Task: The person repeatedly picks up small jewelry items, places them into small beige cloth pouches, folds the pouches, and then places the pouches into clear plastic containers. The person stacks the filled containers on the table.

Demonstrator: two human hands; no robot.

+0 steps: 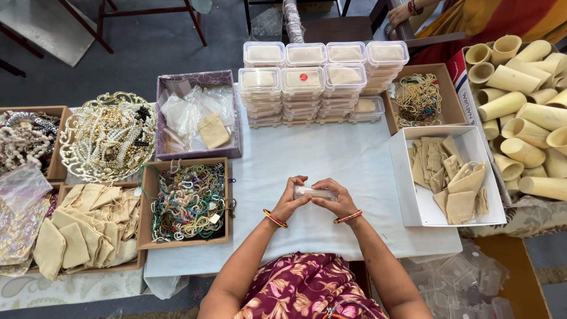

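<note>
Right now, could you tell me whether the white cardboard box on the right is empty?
No, the white cardboard box holds a heap of beige cloth pouches.

On the cloth-covered worktop [331, 159], the stacked clear plastic lidded boxes [319, 82] stand behind; the wooden tray of mixed bead necklaces [188, 204] lies left, the white cardboard box of beige cloth pouches [449, 177] right.

Small clear box [315, 192] at frame centre mostly hidden by both hands, contents too small to tell. Co-worker's hand [400, 13] cut by top edge. Wooden tray of beads [29, 139] cut at left edge.
</note>
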